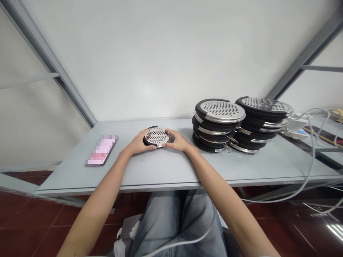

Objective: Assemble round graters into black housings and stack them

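A round perforated metal disc (pixel 157 135) with a partial black rim lies on the grey table in front of me. My left hand (pixel 139 142) is curved round its left side, thumb at the near edge. On the opposite side, my right hand (pixel 175 141) grips the rim with its thumb near the front and fingers toward the back. Reflections of the fingers show on the shiny metal. To the right of my hands stands a stack of similar discs (pixel 221 111), with black rims and small wire loops. A second such stack (pixel 265 104) rises just behind and right of it.
A phone (pixel 102 150) with a lit, blurred screen lies at the left of the table (pixel 160 173). A white wall (pixel 160 60) and grey metal frame posts (pixel 72 89) bound the back. White cables (pixel 312 150) hang at the right, beside papers and other clutter.
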The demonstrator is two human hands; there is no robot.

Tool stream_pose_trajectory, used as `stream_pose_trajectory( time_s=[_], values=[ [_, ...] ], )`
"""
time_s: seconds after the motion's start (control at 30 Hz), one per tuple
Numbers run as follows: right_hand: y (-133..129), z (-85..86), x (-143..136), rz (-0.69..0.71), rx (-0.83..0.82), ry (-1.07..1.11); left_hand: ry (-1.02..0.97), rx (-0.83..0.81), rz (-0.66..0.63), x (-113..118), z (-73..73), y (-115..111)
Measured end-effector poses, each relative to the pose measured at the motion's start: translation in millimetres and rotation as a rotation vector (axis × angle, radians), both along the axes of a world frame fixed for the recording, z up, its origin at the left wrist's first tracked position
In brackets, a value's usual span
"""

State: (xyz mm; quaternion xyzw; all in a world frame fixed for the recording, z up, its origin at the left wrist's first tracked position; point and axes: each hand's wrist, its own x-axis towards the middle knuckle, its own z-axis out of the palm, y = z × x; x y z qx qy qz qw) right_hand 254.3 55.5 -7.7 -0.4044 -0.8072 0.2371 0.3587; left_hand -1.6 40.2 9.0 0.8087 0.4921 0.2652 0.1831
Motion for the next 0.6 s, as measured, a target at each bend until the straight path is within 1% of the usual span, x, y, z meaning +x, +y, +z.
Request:
stream_pose_trajectory(
  time_s=[0.1, 0.23, 0.4, 0.53, 0.6],
  values=[
    [0.2, -1.4, -0.5, -0.007, -0.005, 0.008, 0.001, 0.011, 0.024, 1.2, -1.6, -1.2],
    [-2.2, 1.4, -1.7, -0.019, -0.016, 0.014, 0.022, 0.048, 0.041, 4.7, -2.9, -2.8],
    [-5.8, 4.1, -4.4, -0.049, 0.012, 0.002, 0.049, 0.087, 0.085, 9.5, -4.0, -2.9],
    [-6.2, 5.0, -4.6, -0.025, 0.047, 0.002, 0.057, 0.089, 0.042, 5.1, -3.1, -1.3],
    [-5.7, 5.8, -3.7, -0.053, 0.04, -0.015, 0.056, 0.085, -0.002, 1.5, -1.5, -1.0]
  ],
)
